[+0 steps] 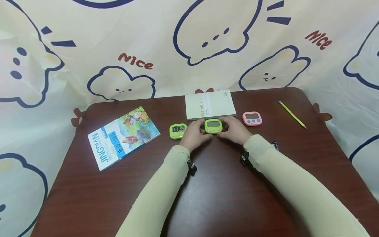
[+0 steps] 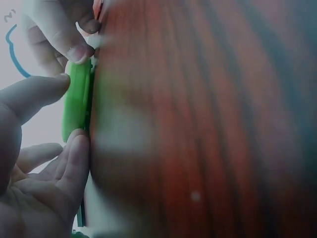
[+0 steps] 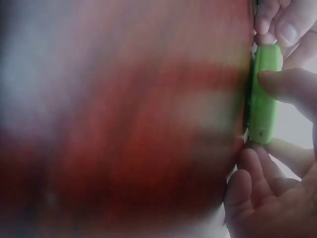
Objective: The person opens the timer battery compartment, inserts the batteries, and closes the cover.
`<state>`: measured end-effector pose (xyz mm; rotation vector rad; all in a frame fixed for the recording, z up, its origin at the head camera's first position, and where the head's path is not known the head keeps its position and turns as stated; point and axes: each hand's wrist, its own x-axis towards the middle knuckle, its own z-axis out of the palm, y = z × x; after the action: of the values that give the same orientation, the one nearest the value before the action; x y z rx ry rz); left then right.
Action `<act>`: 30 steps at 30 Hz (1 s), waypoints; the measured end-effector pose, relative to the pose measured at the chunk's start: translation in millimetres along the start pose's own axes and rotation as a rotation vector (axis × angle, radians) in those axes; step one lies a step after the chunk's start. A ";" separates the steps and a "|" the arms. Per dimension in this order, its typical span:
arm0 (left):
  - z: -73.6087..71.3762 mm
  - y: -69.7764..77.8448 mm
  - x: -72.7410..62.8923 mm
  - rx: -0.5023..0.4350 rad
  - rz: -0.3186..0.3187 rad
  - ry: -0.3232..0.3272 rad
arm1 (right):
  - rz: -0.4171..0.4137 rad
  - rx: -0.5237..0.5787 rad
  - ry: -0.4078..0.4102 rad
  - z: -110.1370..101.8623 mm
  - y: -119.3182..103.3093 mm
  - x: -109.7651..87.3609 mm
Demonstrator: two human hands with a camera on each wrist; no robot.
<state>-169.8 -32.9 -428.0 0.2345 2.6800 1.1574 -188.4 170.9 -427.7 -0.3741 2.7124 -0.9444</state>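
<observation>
One central green timer (image 1: 213, 124) is noted, screen up, over the dark table (image 1: 219, 200); I cannot tell from my station whether its base touches. Both hands pinch it, thumb and fingers closed to the casing — the left hand (image 1: 193, 135) at its 9 o'clock end, the right hand (image 1: 235, 130) at 3 o'clock. I record a second green timer (image 1: 178, 132) at 9 o'clock, beside the left hand, and a book (image 1: 130, 138) farther that way. Notepad (image 1: 220, 104): 12 o'clock, near. Pink timer (image 1: 252, 118): 3 o'clock — yellow pencil (image 1: 292, 114) beyond it.
</observation>
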 end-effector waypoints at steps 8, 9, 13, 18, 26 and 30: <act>3.2 4.5 1.0 0.013 -0.028 -0.004 | 0.005 0.004 -0.007 -2.7 -1.7 -3.0; 3.4 4.8 0.5 0.009 -0.023 -0.003 | 0.003 0.013 -0.002 -2.9 -1.5 -4.4; 3.3 5.6 -4.1 -0.015 0.000 0.008 | -0.004 0.052 0.020 -3.8 -2.0 -10.3; 1.4 4.7 -13.4 -0.079 0.029 0.039 | -0.031 0.097 0.046 -7.4 -9.8 -19.9; -10.0 7.7 -36.8 -0.156 0.096 0.082 | -0.085 0.171 0.081 -9.6 -24.3 -40.7; -16.2 11.3 -50.0 -0.183 0.126 0.093 | -0.087 0.222 0.073 -8.9 -30.5 -52.4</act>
<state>-125.0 -47.9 -402.3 0.3308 2.6482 1.4764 -137.1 169.5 -394.1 -0.4231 2.6363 -1.2915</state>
